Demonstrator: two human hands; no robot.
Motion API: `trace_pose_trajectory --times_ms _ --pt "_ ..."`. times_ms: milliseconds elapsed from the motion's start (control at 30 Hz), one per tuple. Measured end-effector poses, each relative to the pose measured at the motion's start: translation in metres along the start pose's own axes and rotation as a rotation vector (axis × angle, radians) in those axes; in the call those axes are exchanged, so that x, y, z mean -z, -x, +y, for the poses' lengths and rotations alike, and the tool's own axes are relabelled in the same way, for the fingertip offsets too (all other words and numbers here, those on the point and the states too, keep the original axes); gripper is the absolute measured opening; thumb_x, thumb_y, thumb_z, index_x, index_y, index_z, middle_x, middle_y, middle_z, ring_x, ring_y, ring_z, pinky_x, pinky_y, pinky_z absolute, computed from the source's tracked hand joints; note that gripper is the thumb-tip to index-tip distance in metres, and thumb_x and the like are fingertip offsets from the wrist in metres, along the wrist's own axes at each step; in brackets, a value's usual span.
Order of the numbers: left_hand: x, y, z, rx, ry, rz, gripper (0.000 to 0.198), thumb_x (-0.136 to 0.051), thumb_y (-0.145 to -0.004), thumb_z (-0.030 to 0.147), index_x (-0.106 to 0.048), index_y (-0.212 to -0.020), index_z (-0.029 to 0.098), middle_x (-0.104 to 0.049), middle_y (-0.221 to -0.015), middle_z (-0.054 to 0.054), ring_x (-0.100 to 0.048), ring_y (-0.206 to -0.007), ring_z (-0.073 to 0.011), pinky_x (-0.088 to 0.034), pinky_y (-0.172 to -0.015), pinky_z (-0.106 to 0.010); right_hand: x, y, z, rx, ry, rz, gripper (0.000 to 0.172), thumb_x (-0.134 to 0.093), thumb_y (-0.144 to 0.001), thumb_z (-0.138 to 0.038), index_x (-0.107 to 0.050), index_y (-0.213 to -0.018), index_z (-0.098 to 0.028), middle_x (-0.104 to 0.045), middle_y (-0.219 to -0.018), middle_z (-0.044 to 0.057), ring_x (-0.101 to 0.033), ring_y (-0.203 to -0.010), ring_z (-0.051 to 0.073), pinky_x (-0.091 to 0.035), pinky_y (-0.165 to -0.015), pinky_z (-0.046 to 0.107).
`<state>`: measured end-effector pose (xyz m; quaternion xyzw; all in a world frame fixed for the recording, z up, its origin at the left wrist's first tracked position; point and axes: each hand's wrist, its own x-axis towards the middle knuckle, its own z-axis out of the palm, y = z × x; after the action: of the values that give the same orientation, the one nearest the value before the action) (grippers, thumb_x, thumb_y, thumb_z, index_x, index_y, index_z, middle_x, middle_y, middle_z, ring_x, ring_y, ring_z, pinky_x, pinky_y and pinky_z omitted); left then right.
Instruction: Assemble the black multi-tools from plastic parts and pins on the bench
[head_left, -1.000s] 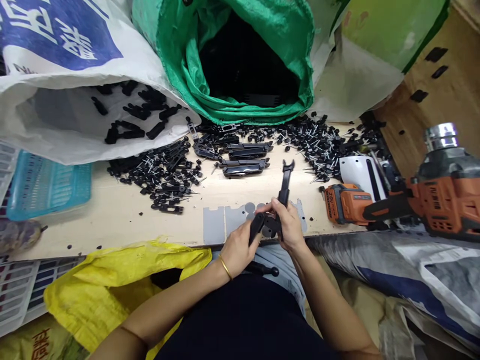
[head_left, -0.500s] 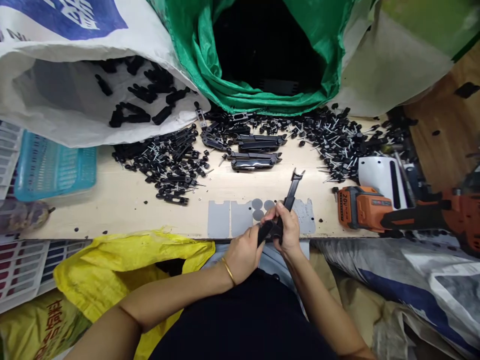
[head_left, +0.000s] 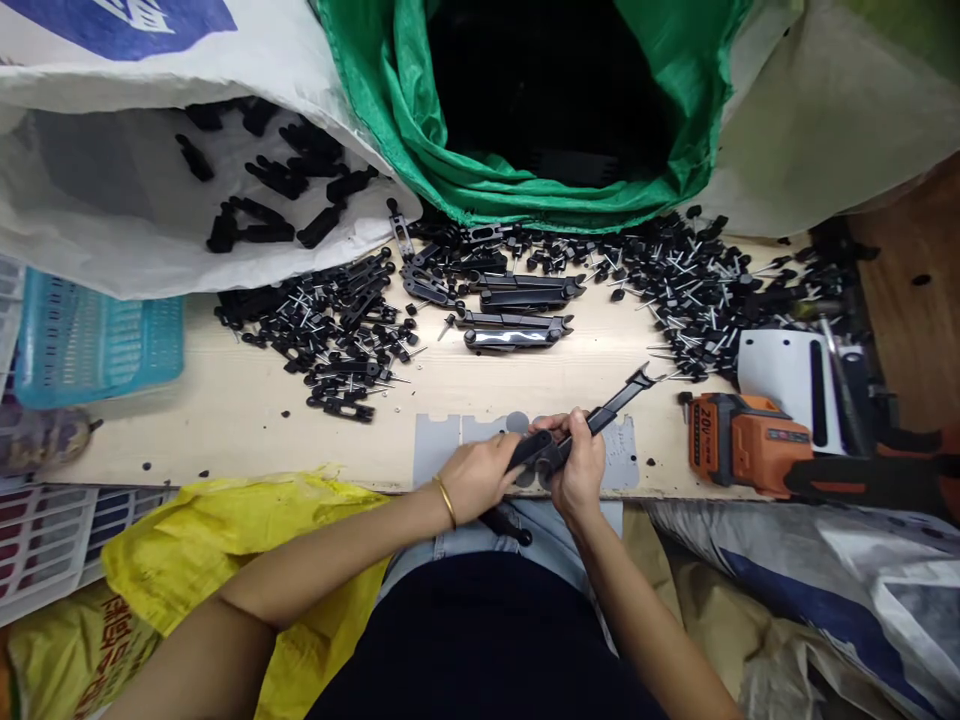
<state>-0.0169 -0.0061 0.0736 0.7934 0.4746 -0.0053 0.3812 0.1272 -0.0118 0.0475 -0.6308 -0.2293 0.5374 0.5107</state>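
Note:
Close to my body, a black jointed plastic arm with a forked tip is held in both hands, pointing up and to the right. My right hand is wrapped round its middle, near the joint. My left hand, with a gold bangle at the wrist, grips the thick lower end; the fingers' undersides are hidden. Below my hands, another dark rod-shaped piece lies over my lap. Several similar folded black arms lie on the wooden bench beyond my hands.
Piles of black-headed pins and small black links cover the bench's back. Behind them stand a green sack and a white sack of black parts. A blue basket is left; an orange power tool right.
The held arm has tilted further right, its forked tip moving right and down. My left hand has shifted slightly left. The dark piece over my lap has come into view, and the camera view has shifted slightly.

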Motion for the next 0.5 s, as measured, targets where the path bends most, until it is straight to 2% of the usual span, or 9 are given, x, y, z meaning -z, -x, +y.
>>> trace_pose_trajectory --times_ms 100,133,167,200,267,333,400,500 --pt "0.019 -0.022 -0.023 0.014 -0.187 0.061 0.026 -0.053 -0.085 0.022 -0.051 -0.111 0.021 -0.059 -0.106 -0.008 -0.062 -0.091 -0.0233 -0.051 -0.075 -0.035 0.033 -0.017 -0.014 -0.109 0.427 -0.258 0.041 -0.052 -0.077 -0.058 -0.055 -0.065 -0.019 -0.062 -0.057 0.003 -0.059 -0.055 0.018 -0.047 -0.053 0.030" --pt "0.022 -0.028 -0.030 -0.010 -0.240 0.098 0.031 -0.055 -0.083 0.020 -0.050 -0.113 0.020 -0.057 -0.112 -0.010 -0.059 -0.099 -0.0250 -0.050 -0.080 -0.037 0.044 -0.021 -0.020 -0.088 0.582 -0.307 0.041 -0.053 -0.077 -0.058 -0.054 -0.063 -0.019 -0.061 -0.055 0.003 -0.058 -0.053 0.018 -0.047 -0.054 0.031" --pt "0.024 -0.033 -0.037 -0.057 -0.272 0.132 0.036 -0.057 -0.081 0.019 -0.048 -0.117 0.018 -0.054 -0.118 -0.011 -0.055 -0.105 -0.0263 -0.048 -0.086 -0.039 0.052 -0.025 -0.027 -0.003 0.728 -0.317 0.039 -0.054 -0.078 -0.056 -0.054 -0.063 -0.020 -0.061 -0.057 0.003 -0.058 -0.054 0.018 -0.047 -0.056 0.033" --pt "0.024 -0.037 -0.042 -0.120 -0.283 0.156 0.042 -0.058 -0.081 0.019 -0.045 -0.121 0.017 -0.052 -0.122 -0.012 -0.052 -0.111 -0.0267 -0.045 -0.091 -0.040 0.056 -0.028 -0.032 0.144 0.859 -0.303 0.036 -0.055 -0.078 -0.054 -0.055 -0.067 -0.020 -0.062 -0.062 0.004 -0.059 -0.060 0.020 -0.048 -0.062 0.035" --pt "0.020 -0.043 -0.050 -0.237 -0.275 0.173 0.049 -0.058 -0.082 0.021 -0.040 -0.127 0.016 -0.051 -0.125 -0.012 -0.049 -0.115 -0.0250 -0.042 -0.095 -0.039 0.055 -0.033 -0.037 0.502 1.072 -0.302 0.030 -0.059 -0.077 -0.049 -0.059 -0.084 -0.020 -0.066 -0.086 0.009 -0.060 -0.084 0.025 -0.046 -0.078 0.040" --pt "0.014 -0.046 -0.054 -0.276 -0.282 0.176 0.044 -0.056 -0.085 0.024 -0.041 -0.126 0.016 -0.055 -0.119 -0.010 -0.052 -0.109 -0.0227 -0.044 -0.091 -0.035 0.044 -0.039 -0.032 0.743 1.196 -0.433 0.040 -0.062 -0.077 -0.045 -0.057 -0.106 -0.018 -0.062 -0.107 0.014 -0.054 -0.103 0.029 -0.040 -0.089 0.043" --pt "0.009 -0.047 -0.056 -0.255 -0.309 0.190 0.038 -0.055 -0.086 0.026 -0.045 -0.122 0.016 -0.060 -0.110 -0.009 -0.055 -0.101 -0.0213 -0.046 -0.083 -0.032 0.031 -0.047 -0.021 0.829 1.254 -0.568 0.044 -0.060 -0.081 -0.040 -0.053 -0.116 -0.015 -0.061 -0.110 0.014 -0.054 -0.103 0.028 -0.038 -0.089 0.042" --pt "0.006 -0.047 -0.055 -0.242 -0.334 0.227 0.033 -0.051 -0.089 0.028 -0.047 -0.119 0.015 -0.061 -0.101 -0.007 -0.056 -0.094 -0.0203 -0.046 -0.077 -0.030 0.022 -0.060 -0.006 0.858 1.267 -0.644 0.036 -0.053 -0.086 -0.033 -0.053 -0.117 -0.015 -0.065 -0.100 0.011 -0.057 -0.093 0.024 -0.038 -0.083 0.039"
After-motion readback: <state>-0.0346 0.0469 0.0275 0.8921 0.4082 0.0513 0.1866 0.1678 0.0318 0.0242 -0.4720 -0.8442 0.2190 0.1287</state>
